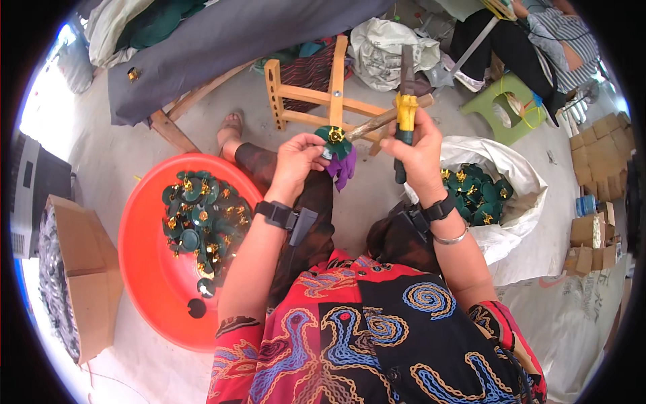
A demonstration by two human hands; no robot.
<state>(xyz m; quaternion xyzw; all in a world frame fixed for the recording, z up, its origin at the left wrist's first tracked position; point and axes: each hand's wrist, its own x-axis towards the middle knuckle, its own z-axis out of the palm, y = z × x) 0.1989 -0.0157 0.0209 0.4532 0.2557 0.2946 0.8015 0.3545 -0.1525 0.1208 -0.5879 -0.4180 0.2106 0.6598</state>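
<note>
My left hand (300, 160) pinches a dark green round piece with a gold-coloured centre (335, 137). A wooden stick (377, 123) meets that piece at one end and passes behind the tool in my other hand. My right hand (418, 151) is wrapped round a hand tool (406, 111) with a yellow and dark green grip and a flat grey metal end pointing away from me; its exact kind is unclear. Purple cloth (344, 168) hangs just below the green piece. A wooden stand (309, 94) is beyond my hands.
A red basin (145, 269) on the left holds many green-and-gold pieces (202, 215). More lie in a white sack (515, 172) on the right. Cardboard boxes (84, 269) stand far left. A green stool (494, 111) and another person (572, 47) are at far right.
</note>
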